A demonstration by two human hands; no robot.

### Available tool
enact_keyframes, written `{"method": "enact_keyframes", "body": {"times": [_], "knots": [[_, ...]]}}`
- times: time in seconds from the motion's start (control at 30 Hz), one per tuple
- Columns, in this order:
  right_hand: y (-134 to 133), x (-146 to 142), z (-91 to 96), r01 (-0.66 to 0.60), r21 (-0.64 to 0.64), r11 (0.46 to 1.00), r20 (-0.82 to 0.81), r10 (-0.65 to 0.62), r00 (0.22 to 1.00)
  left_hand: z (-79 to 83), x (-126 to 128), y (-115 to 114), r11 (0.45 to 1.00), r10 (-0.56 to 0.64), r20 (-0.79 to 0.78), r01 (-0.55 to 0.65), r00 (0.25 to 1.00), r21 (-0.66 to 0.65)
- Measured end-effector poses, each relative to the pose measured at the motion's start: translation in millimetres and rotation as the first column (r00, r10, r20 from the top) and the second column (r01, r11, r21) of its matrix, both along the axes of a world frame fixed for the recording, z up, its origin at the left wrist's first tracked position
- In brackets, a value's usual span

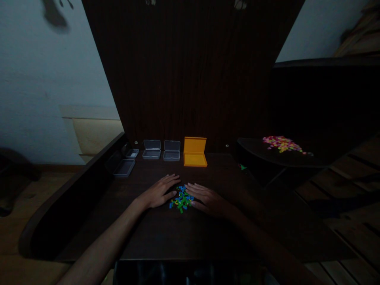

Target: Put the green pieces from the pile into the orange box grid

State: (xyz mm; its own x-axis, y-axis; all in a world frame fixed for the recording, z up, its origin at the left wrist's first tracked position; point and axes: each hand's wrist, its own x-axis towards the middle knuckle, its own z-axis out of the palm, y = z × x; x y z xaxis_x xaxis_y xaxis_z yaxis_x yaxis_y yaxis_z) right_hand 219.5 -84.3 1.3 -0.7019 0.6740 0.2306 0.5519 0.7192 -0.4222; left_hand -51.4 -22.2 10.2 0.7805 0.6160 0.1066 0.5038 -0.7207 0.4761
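Observation:
A small heap of green, blue and yellow plastic pieces (181,200) lies on the dark wooden table (166,241). Flat at the heap's left edge rests my left hand (162,190), fingers stretched out and holding nothing. On the opposite side my right hand (204,198) lies with its fingers extended over the heap's right edge, apparently touching some pieces. Behind the hands stands an open orange box (195,159) with its lid raised. To its left are two open clear plastic boxes, one nearer (171,155) and one farther left (151,153).
More clear boxes (124,168) sit by the raised left side panel (74,194). A tall dark board (184,71) closes off the back. On a curved shelf (252,148) at right lies a pile of pink and yellow bits (282,143). A green scrap (243,167) lies below it.

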Motion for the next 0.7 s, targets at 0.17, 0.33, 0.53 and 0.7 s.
{"method": "enact_keyframes", "body": {"times": [0.17,0.33,0.53,0.7], "knots": [[-0.9,1.8,3.3,0.029,0.011,1.0,-0.04,-0.029,0.999,0.3,-1.0,1.5,1.0,-0.012,0.01,0.012,1.0,-0.02],[-0.4,-1.5,1.1,0.046,0.03,0.998,-0.012,-0.046,0.999,3.1,1.6,-1.5,1.0,0.0,0.013,0.0,1.0,-0.009],[7.7,0.7,-5.4,0.229,0.132,0.965,-0.104,-0.216,0.971,9.8,20.9,-21.7,0.995,-0.031,0.026,0.028,0.999,0.093],[13.4,5.4,-7.3,0.381,0.155,0.912,-0.214,-0.345,0.914,5.2,42.0,-32.2,0.985,-0.107,-0.051,0.113,0.993,0.129]]}}
